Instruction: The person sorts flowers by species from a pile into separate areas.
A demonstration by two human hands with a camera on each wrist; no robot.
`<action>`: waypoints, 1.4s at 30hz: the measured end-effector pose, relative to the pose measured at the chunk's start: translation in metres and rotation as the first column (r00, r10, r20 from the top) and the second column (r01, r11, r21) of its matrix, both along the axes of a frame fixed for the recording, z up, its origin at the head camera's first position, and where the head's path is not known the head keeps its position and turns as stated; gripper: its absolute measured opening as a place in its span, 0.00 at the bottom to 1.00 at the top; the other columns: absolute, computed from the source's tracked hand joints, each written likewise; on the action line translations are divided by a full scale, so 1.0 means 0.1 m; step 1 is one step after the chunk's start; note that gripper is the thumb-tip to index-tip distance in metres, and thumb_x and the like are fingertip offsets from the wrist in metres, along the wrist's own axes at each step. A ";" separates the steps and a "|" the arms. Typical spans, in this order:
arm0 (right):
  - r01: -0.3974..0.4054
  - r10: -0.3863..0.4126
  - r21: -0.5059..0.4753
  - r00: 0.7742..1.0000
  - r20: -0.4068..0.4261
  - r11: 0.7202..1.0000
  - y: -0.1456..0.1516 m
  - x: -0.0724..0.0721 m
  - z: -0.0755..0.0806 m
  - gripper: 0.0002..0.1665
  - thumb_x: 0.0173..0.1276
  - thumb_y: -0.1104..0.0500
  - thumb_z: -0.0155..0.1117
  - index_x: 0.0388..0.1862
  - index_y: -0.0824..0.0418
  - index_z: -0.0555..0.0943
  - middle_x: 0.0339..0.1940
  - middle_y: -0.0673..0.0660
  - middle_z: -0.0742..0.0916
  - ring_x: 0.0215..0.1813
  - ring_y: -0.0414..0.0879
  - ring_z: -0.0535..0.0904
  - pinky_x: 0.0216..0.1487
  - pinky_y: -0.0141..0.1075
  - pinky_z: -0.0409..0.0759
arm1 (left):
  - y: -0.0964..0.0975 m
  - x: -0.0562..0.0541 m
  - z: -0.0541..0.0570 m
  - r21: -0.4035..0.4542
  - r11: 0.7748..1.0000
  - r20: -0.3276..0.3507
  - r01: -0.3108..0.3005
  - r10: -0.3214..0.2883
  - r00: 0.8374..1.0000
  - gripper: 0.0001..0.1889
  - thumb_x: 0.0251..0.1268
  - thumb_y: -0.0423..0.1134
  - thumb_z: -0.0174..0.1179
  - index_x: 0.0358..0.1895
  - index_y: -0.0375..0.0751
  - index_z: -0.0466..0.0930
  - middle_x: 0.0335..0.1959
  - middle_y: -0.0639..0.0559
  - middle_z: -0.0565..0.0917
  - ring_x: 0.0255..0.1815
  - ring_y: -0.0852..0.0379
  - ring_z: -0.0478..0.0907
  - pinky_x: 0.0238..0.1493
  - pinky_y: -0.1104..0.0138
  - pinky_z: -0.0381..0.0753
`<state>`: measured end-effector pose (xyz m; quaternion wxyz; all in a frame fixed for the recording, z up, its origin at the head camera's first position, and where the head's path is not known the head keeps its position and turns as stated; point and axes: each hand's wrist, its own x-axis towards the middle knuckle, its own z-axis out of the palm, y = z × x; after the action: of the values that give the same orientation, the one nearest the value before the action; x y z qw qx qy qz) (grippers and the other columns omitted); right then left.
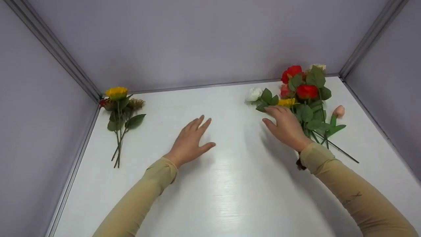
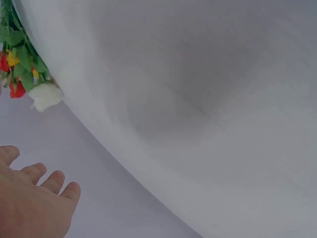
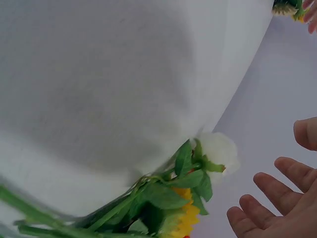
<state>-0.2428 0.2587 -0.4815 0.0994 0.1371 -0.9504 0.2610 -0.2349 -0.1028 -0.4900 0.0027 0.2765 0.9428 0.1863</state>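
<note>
White desk (image 1: 227,197). Your left hand (image 1: 189,141) and right hand (image 1: 286,126) hold nothing, fingers (image 3: 277,192) loosely extended. Flowers lie in a left bunch (image 1: 118,113) and a right heap (image 1: 307,112), beside your right hand. Stems (image 1: 326,140) cross there, so lifting one could drag others.

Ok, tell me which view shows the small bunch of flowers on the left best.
The head view: the small bunch lies there whole, blooms to stem ends, unobstructed. The right wrist view catches only a part, cut off at the top right corner; the left wrist view shows none of it.
</note>
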 end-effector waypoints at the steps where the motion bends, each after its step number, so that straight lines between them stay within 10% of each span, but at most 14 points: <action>1: 0.020 -0.020 0.009 1.000 0.008 1.000 0.05 -0.01 -0.01 0.28 0.78 0.52 0.63 0.70 0.64 0.76 0.68 0.64 0.78 0.72 0.64 0.67 0.72 0.61 0.64 | 0.08 0.04 -0.01 0.004 1.000 0.008 0.024 -0.024 1.000 0.45 0.72 0.64 0.58 0.84 0.53 0.48 0.84 0.48 0.48 0.83 0.46 0.47 0.80 0.53 0.45; 8: 0.134 -0.134 0.030 0.991 0.000 0.991 0.45 -0.03 -0.02 0.28 0.79 0.50 0.60 0.69 0.66 0.76 0.67 0.67 0.78 0.68 0.67 0.68 0.71 0.63 0.63 | 0.59 0.26 -0.06 -0.072 0.973 -0.043 0.217 -0.221 0.974 0.44 0.73 0.67 0.54 0.84 0.53 0.49 0.84 0.47 0.50 0.83 0.47 0.48 0.81 0.54 0.43; 17: 0.364 -0.372 -0.101 0.924 -0.086 0.926 1.18 -0.06 0.01 0.19 0.81 0.62 0.52 0.60 0.73 0.80 0.55 0.74 0.81 0.57 0.72 0.73 0.59 0.63 0.68 | 1.14 0.58 -0.06 -0.262 0.875 -0.093 0.408 -0.443 0.892 0.45 0.72 0.68 0.53 0.84 0.56 0.47 0.84 0.49 0.51 0.83 0.48 0.47 0.81 0.51 0.40; 33: 0.509 -0.490 -0.096 0.855 0.170 0.855 1.64 -0.16 -0.11 0.24 0.78 0.60 0.47 0.57 0.80 0.79 0.53 0.79 0.82 0.54 0.74 0.77 0.56 0.64 0.74 | 1.64 0.95 -0.14 -0.414 0.746 -0.121 0.522 -0.613 0.780 0.44 0.72 0.72 0.48 0.84 0.60 0.47 0.84 0.52 0.51 0.83 0.51 0.48 0.81 0.54 0.43; 42: 0.515 -0.494 -0.078 0.848 0.194 0.854 1.64 -0.19 -0.12 0.24 0.74 0.60 0.50 0.52 0.80 0.82 0.50 0.79 0.83 0.51 0.74 0.78 0.53 0.63 0.76 | 1.68 1.00 -0.20 -0.419 0.740 -0.139 0.525 -0.624 0.769 0.43 0.72 0.72 0.48 0.84 0.60 0.49 0.83 0.53 0.53 0.82 0.52 0.50 0.81 0.54 0.45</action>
<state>-0.2621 0.4223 -0.4939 0.0930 -0.1465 -0.9393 0.2960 -0.1351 0.0649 -0.5099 -0.0178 0.5736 0.8181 -0.0374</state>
